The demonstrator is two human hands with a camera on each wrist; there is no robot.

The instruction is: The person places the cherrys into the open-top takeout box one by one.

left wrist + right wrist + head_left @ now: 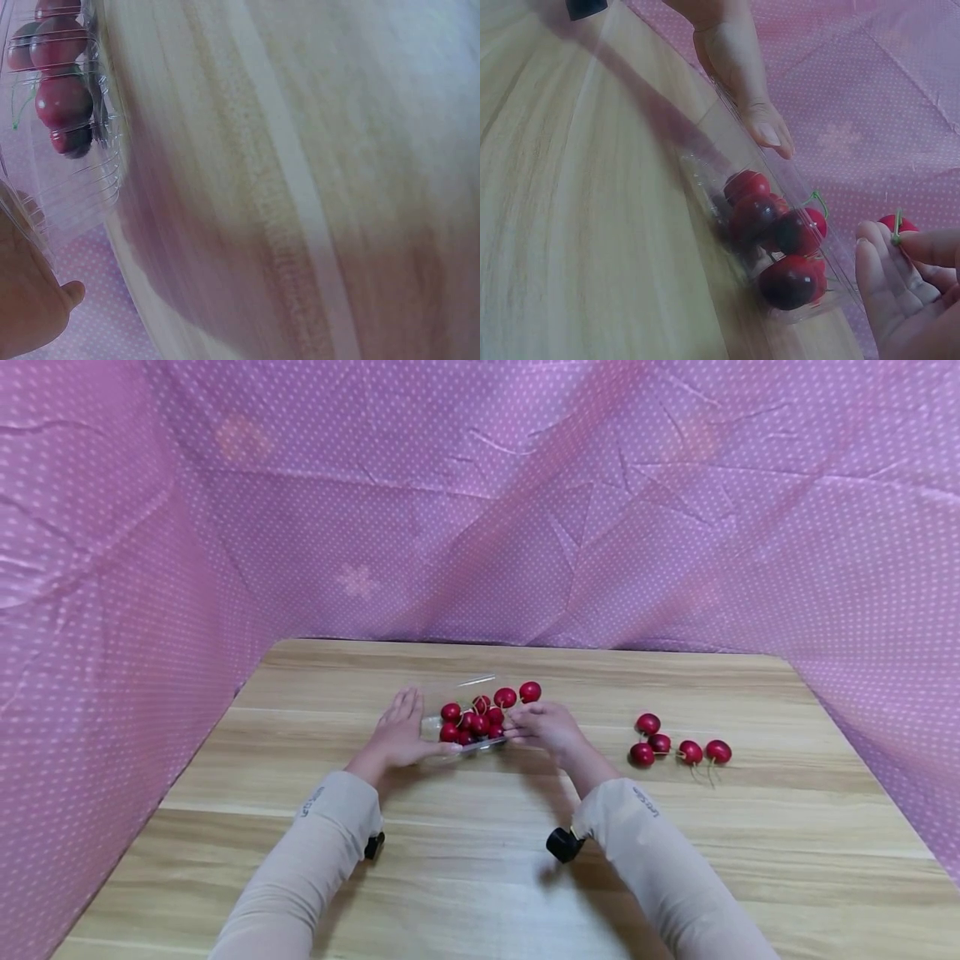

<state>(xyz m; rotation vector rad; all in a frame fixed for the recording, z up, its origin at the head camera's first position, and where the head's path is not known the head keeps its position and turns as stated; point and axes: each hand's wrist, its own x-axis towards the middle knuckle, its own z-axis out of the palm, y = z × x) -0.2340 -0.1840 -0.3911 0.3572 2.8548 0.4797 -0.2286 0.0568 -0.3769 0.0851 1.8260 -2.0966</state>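
A clear plastic box (pixel 432 723) with several red cherries (pixel 478 724) in it stands on the table. My left hand (pixel 401 732) rests at the box's left end, fingers straight and thumb along its near rim. In the left wrist view the left hand (pixel 30 289) shows only in part beside the ribbed box wall (pixel 82 184). At the box's right end, my right hand (pixel 546 727) holds thumb and fingertip together on a green cherry stem (pixel 896 229). A red cherry (pixel 904 222) shows behind those fingers, partly hidden.
Two cherries (pixel 517 695) show just beyond the right hand, behind the box. Farther right on the wooden table (pixel 480 877) lie several loose cherries (pixel 660 744) with stems. Pink dotted cloth (pixel 480 527) hangs around the back and sides.
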